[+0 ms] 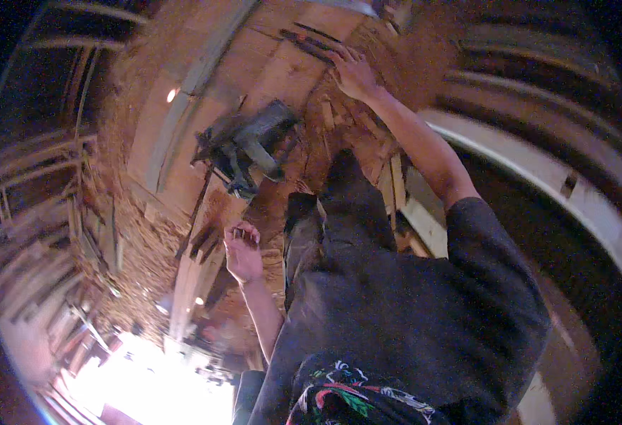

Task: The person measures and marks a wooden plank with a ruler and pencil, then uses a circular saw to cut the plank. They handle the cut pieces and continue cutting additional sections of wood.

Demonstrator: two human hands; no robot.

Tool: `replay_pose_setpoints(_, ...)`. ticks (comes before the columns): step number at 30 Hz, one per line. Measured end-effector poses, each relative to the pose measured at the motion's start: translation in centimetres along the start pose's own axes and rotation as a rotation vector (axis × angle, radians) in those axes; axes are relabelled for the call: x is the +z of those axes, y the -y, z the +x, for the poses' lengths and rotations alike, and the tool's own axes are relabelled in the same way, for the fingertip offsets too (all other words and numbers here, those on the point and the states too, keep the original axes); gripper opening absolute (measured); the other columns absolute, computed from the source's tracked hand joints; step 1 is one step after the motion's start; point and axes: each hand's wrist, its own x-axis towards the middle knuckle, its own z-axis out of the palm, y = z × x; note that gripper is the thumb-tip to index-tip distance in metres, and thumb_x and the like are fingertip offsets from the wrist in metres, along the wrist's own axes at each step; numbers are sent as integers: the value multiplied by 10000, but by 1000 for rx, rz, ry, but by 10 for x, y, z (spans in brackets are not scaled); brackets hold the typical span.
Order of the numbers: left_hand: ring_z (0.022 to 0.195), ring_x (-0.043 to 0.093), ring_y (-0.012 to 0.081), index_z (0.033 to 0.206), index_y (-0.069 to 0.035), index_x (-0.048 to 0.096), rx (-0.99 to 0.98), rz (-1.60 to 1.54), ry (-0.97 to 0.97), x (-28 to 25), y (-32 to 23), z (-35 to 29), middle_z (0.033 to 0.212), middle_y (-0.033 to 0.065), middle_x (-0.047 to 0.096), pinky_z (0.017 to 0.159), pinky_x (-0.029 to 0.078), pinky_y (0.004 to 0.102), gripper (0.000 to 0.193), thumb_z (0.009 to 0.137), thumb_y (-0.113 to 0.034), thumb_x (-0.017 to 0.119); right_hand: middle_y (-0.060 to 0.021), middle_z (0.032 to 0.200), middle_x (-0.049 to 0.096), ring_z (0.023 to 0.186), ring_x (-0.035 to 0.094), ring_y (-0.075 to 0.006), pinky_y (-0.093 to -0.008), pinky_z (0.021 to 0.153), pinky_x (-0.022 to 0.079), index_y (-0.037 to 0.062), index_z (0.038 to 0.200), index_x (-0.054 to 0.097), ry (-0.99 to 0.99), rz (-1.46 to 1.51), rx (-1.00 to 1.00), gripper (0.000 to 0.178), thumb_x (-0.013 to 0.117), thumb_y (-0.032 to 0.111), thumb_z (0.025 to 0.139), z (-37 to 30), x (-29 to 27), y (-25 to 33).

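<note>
My right hand (355, 76) reaches far forward to the wooden work surface (254, 71). Its fingers close over the near end of a long, dark, slim tool (305, 44) with a reddish patch; blur hides its exact kind. At the lower left, my left hand (244, 253) is raised with curled fingers. A small dark spot shows at those fingertips, too blurred to name. Between the hands, a dark power tool (250, 145) with a thick looped handle rests at the near part of the work surface. Neither hand touches it.
A long greyish strip (176, 131) lies along the work surface, left of the power tool. Wood shavings (144, 241) cover the floor. Stacked timber (34, 276) stands at the left, a long pale beam (523, 163) at the right. Bright light floods the lower left.
</note>
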Motion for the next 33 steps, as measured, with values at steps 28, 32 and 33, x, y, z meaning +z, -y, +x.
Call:
replay_pose_setpoints(28, 982, 624, 198, 1217, -19, 580, -616, 1083, 512, -174, -14, -7, 1078, 97, 647, 848, 476, 323, 580, 907, -508, 619, -271, 1265, 597, 1118, 610, -446, -525, 946, 499, -22, 1425, 372, 422, -87, 1546, 830, 663, 502, 850, -765, 226, 200)
replay_pose_setpoints(32, 974, 624, 178, 1213, -57, 583, -841, 1354, 162, -189, 32, -3, 1039, 63, 655, 819, 494, 322, 349, 971, -307, 622, -270, 1243, 602, 1096, 614, -448, -527, 932, 503, -20, 1409, 381, 341, -166, 1610, 791, 655, 476, 857, -738, 264, 116)
replay_pose_setpoints(33, 970, 618, 172, 1197, -53, 587, -770, 1453, 266, -189, 45, -1, 1035, 61, 653, 821, 490, 316, 324, 972, -283, 623, -270, 1237, 604, 1091, 615, -448, -528, 929, 503, -20, 1405, 383, 338, -182, 1620, 781, 652, 469, 859, -738, 269, 95)
